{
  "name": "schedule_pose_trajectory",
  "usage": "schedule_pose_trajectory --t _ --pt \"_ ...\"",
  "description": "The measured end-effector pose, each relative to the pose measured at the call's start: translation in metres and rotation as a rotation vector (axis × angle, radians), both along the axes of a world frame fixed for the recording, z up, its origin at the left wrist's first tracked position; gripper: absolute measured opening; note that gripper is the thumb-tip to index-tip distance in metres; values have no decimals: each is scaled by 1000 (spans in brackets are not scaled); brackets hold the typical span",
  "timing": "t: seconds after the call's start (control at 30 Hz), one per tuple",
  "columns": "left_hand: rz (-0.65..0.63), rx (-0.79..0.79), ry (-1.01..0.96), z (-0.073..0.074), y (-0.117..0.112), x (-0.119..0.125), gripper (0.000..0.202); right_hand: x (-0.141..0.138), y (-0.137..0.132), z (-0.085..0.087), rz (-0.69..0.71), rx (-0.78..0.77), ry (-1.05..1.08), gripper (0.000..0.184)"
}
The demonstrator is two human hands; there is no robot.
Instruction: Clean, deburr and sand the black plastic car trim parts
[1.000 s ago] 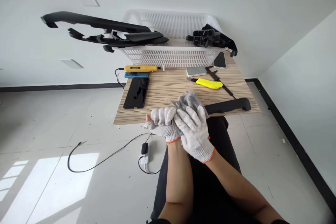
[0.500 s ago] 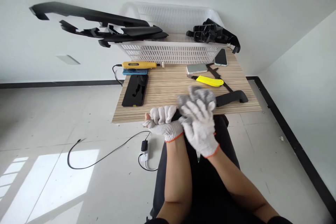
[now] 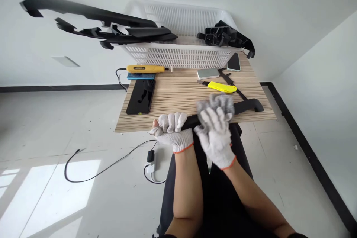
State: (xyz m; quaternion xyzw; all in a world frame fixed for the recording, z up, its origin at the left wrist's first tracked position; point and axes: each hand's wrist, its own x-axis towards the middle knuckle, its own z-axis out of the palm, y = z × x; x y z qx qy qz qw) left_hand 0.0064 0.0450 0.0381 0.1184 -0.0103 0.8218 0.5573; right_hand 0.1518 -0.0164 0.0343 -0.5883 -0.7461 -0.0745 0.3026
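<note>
A long black plastic handle-like part lies across the near edge of the table, its hooked end to the right. Closed around its left portion is my left hand, in a white knitted glove with an orange cuff edge. My right hand, gloved the same way, presses a grey cloth over the middle of the part. The cloth wraps over the part and hides that stretch of it. The left end is hidden inside my left hand.
A white plastic basket holding black plastic parts stands at the back. On the wood-grain table lie a yellow corded tool, a black phone, a yellow utility knife, a caliper and another phone.
My right hand and the cloth have slid a little to the right along the black part, baring more of it beside my left hand. My left hand keeps its hold.
</note>
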Motion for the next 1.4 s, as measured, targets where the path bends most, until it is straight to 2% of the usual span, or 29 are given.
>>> schedule_pose_trajectory --t 0.07,0.1,0.27,0.37,0.47,0.6,0.73,0.83,0.9,1.03,1.07,1.17,1.2,1.33,1.4 --pt "8 -42 7 -1 -1 -3 61 -13 -6 -5 101 -36 -69 57" --pt "11 -65 8 -2 -1 -5 60 -13 -7 -9 92 -27 -81 58" --pt "21 -221 24 2 -2 -10 52 4 -4 -16 -158 -21 -60 73" --pt "58 -297 22 6 -1 -9 48 6 -4 -8 -141 -89 -73 85" --pt "60 -352 14 9 1 -7 45 12 -1 0 -105 -74 -81 74" --pt "64 -447 8 10 1 -5 44 25 3 2 -188 21 -40 56" --pt "94 -425 65 9 1 -6 46 33 2 5 -8 -26 -64 48" --pt "94 -413 74 7 1 -5 46 37 2 9 -123 8 -55 36" --pt "102 -411 73 6 1 -3 46 36 3 10 -200 24 -20 37" --pt "87 -426 23 7 2 -2 42 31 4 10 -63 -30 26 41" --pt "76 -436 1 8 2 -3 41 31 4 10 -68 -22 27 38" --pt "78 -451 -15 11 2 -5 40 34 5 11 -198 17 32 39" --pt "84 -449 1 11 1 -5 41 36 6 12 -203 0 38 40" --pt "102 -432 44 11 0 -6 44 43 9 15 -49 -106 86 39" --pt "90 -437 33 11 0 -6 42 46 12 16 -103 -71 88 42"
